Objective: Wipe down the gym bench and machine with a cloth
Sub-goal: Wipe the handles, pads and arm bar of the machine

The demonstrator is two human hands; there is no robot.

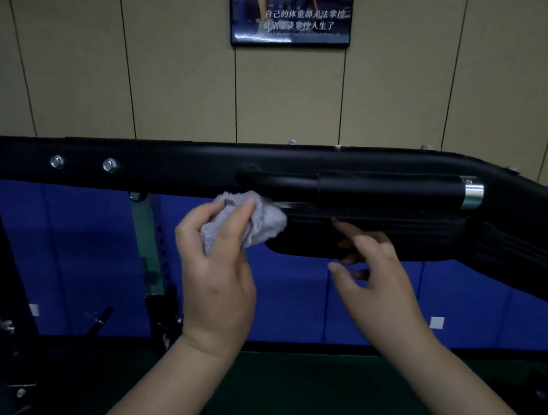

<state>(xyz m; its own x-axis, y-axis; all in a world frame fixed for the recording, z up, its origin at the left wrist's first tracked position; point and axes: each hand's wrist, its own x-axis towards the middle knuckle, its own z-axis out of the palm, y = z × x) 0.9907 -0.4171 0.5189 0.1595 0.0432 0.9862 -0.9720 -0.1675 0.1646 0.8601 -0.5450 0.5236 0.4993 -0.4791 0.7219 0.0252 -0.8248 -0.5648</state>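
Beige wall panels [146,53] carry a glossy poster [292,6] with Chinese writing above my black steel bar [167,168]. Below the bar, a smooth black pad [313,238] meets my right hand [374,275], fingers spread. My left hand [220,269] grips the fluffy grey cloth [257,220] against the bar's underside.

cloth [250,220]: pale grey, fluffy
bar [167,166]: black
pad [314,233]: black
wall [146,53]: beige panels
mats [493,320]: blue
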